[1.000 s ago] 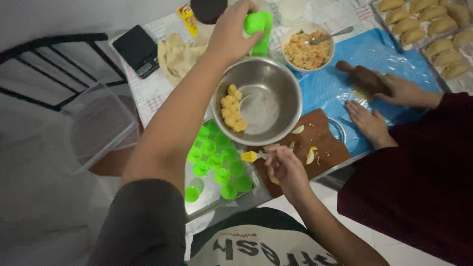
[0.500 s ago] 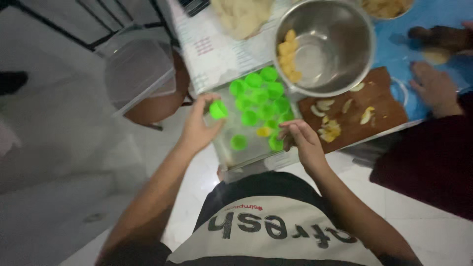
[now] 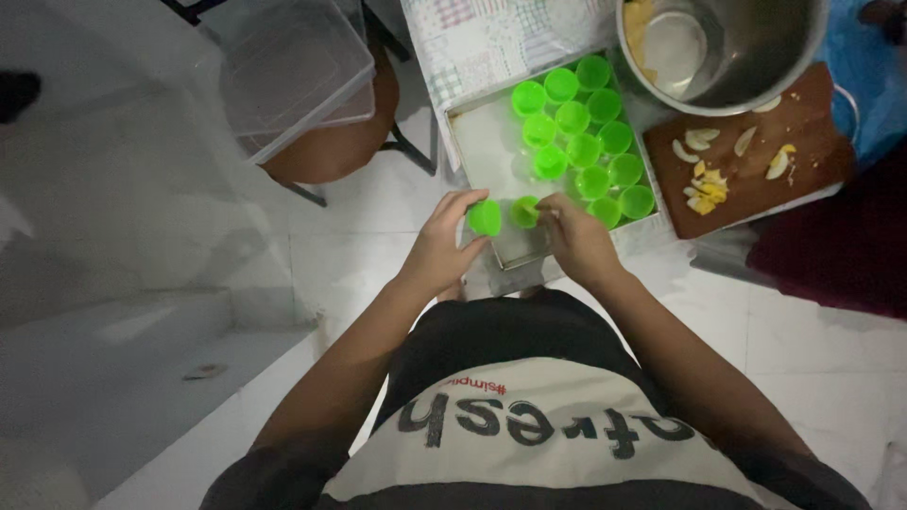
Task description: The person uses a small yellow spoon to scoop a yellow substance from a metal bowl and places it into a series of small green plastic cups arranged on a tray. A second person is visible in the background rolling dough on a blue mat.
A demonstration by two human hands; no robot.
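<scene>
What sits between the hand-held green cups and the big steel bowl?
In the head view, a cluster of green cups fills the tray between the held cups and the steel bowl.

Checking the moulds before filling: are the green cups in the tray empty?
They look empty: green cups in the tray show only bare green insides.

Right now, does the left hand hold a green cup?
Yes, the left hand grips a small green cup at the near edge of the metal tray, beside the right hand.
</scene>
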